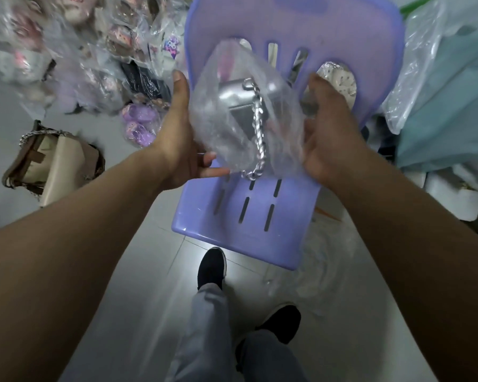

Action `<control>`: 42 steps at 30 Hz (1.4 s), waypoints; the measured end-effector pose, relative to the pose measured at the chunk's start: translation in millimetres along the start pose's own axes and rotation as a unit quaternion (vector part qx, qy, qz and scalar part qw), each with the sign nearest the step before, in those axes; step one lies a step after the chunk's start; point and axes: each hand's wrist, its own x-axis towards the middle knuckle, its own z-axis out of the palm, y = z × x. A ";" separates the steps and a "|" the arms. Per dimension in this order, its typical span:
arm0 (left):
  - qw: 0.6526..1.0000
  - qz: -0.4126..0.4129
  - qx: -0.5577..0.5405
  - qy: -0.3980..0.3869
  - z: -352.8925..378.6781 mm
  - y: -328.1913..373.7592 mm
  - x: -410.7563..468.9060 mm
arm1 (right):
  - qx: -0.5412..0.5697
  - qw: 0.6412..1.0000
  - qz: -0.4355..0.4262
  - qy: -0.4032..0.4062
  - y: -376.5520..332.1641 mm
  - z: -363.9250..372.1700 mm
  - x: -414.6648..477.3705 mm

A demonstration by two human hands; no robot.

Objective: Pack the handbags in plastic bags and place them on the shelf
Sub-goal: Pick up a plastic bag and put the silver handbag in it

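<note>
Between the left fingers [181,86] and right fingers [322,89] the bag [226,133] is thin clear plastic film, crinkled and glossy. Inside it the handbag [232,96] looks smooth, with a silver metallic sheen; its chain [258,128] is bright polished metal. Under the fingers the chair [246,216] is smooth lilac plastic, softly matt. Left of the left fingers the beige bag [58,164] has a smooth, matt, leather-like skin. Below the fingers the floor [138,271] is glossy tile, and the shoes [211,267] look like dark matt cloth
</note>
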 end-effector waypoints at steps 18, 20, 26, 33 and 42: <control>0.827 0.314 0.338 0.322 4.2 34.9 15.2 | -0.410 0.872 -0.259 0.063 -8.3 -16.3 39.5; 0.857 0.310 0.219 0.349 5.2 49.9 16.7 | -0.364 0.884 -0.252 0.149 -17.3 -17.9 46.6; 0.911 0.232 -0.183 0.289 24.3 84.8 24.6 | -0.236 0.894 -0.269 0.271 -40.4 -6.3 49.8; 0.912 0.311 -0.003 0.266 21.7 63.6 30.6 | -0.320 0.875 -0.352 0.094 -27.3 -11.7 38.6; 0.792 0.433 0.267 0.338 16.5 57.9 42.2 | -0.377 0.802 -0.407 0.223 -33.0 -14.8 41.6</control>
